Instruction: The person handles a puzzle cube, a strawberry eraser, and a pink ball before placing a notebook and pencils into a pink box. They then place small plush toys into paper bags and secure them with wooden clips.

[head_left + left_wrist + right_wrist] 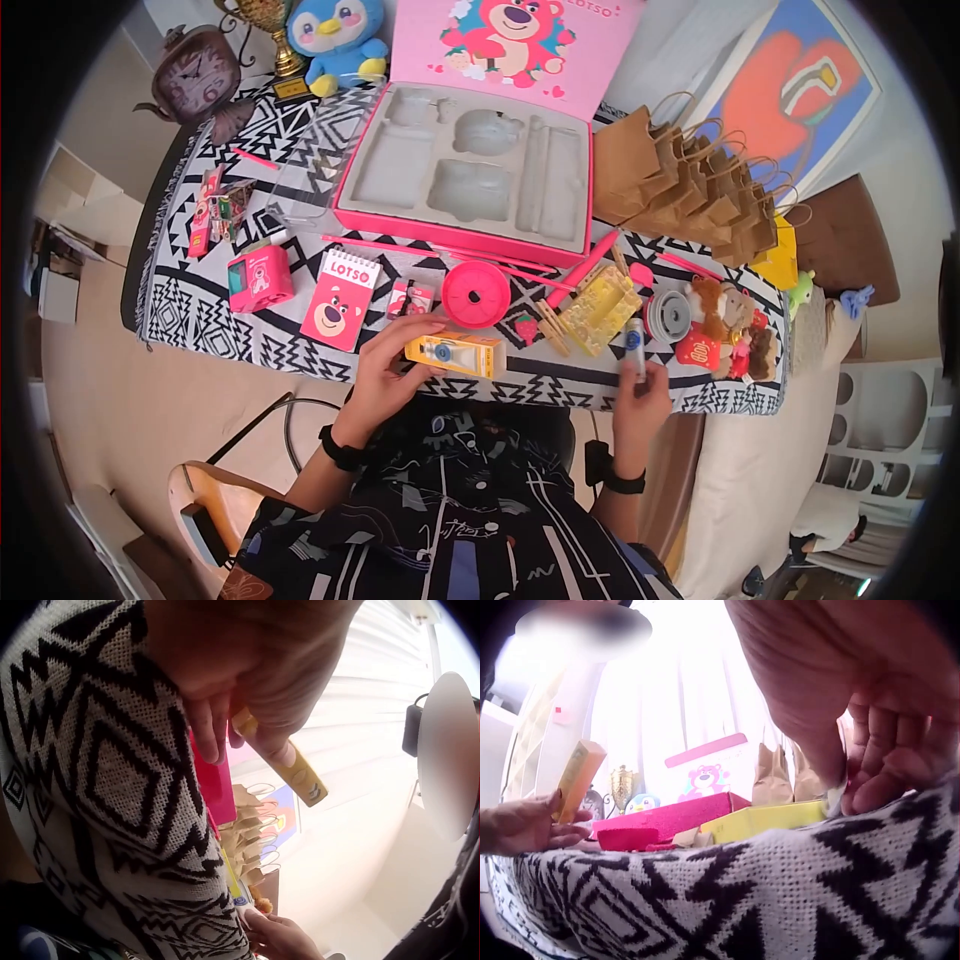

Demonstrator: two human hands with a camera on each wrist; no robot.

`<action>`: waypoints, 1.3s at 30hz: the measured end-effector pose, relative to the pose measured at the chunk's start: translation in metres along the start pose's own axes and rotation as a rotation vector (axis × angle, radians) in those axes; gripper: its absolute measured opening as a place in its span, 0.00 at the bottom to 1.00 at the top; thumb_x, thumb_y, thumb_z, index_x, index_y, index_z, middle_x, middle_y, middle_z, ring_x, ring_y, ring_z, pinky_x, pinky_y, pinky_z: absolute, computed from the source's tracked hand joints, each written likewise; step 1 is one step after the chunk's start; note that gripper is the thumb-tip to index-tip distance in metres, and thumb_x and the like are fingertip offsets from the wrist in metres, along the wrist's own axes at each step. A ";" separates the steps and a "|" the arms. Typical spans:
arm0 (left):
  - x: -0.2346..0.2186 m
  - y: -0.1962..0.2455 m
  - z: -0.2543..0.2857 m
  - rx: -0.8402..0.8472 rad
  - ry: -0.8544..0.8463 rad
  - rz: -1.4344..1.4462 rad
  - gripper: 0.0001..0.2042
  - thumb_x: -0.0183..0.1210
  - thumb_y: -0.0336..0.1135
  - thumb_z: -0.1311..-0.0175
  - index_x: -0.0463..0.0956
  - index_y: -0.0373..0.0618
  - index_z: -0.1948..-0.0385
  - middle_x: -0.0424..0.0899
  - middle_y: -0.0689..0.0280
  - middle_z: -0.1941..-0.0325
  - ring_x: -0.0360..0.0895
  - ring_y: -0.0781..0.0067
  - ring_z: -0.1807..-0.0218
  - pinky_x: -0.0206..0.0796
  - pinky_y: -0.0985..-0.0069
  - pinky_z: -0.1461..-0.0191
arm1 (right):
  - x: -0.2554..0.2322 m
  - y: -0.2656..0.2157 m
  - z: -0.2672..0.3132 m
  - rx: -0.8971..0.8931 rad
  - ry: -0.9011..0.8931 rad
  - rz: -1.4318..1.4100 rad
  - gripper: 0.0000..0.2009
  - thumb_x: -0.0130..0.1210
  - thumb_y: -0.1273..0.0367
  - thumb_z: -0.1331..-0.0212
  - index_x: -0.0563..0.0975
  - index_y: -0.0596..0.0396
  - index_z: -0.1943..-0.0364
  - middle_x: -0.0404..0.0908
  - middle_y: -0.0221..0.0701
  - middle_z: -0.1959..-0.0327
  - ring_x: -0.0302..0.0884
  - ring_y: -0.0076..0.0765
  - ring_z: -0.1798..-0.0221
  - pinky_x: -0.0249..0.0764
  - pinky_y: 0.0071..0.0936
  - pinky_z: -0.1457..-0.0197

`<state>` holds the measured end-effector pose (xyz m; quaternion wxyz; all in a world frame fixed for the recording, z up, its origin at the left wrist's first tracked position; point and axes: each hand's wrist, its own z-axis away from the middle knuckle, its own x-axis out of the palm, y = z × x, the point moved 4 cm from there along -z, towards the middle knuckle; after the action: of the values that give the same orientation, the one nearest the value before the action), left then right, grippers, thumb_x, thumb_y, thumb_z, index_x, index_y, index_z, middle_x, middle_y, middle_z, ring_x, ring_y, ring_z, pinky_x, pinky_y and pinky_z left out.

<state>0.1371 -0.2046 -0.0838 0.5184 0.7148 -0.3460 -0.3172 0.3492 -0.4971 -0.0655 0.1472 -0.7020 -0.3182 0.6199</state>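
Black patterned sleeves lead up to the left hand (385, 375), whose curled fingers grip a yellow box (456, 354) at the near edge of the desk (250, 345). Across from it, the right hand (640, 395) pinches a small white tube (634, 345) upright. Beyond them stand a pink round container (476, 294) and an open pink gift box (470, 170).
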 end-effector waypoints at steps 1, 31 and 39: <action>0.000 0.000 0.000 0.006 0.015 -0.003 0.25 0.74 0.23 0.44 0.79 0.37 0.42 0.82 0.55 0.38 0.81 0.61 0.37 0.73 0.66 0.33 | -0.002 0.004 0.001 -0.007 -0.008 -0.001 0.13 0.65 0.62 0.31 0.79 0.59 0.61 0.84 0.37 0.76 0.82 0.30 0.74 0.75 0.28 0.68; 0.007 0.008 -0.004 -0.073 -0.090 -0.170 0.24 0.77 0.25 0.47 0.82 0.37 0.47 0.87 0.57 0.47 0.86 0.66 0.47 0.78 0.71 0.43 | 0.022 -0.056 0.021 0.135 -0.522 -0.783 0.13 0.53 0.61 0.21 0.79 0.56 0.59 0.78 0.23 0.75 0.71 0.15 0.73 0.64 0.16 0.68; 0.014 0.006 -0.003 -0.117 -0.135 -0.206 0.24 0.76 0.25 0.47 0.82 0.39 0.46 0.87 0.57 0.47 0.87 0.63 0.48 0.80 0.69 0.46 | 0.041 -0.061 0.031 0.093 -0.704 -0.870 0.13 0.54 0.62 0.21 0.80 0.59 0.54 0.83 0.25 0.70 0.74 0.16 0.72 0.68 0.16 0.66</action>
<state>0.1459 -0.2156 -0.0790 0.4998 0.6920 -0.2857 -0.4356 0.3038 -0.4307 -0.0666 0.3053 -0.2496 -0.5807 0.7122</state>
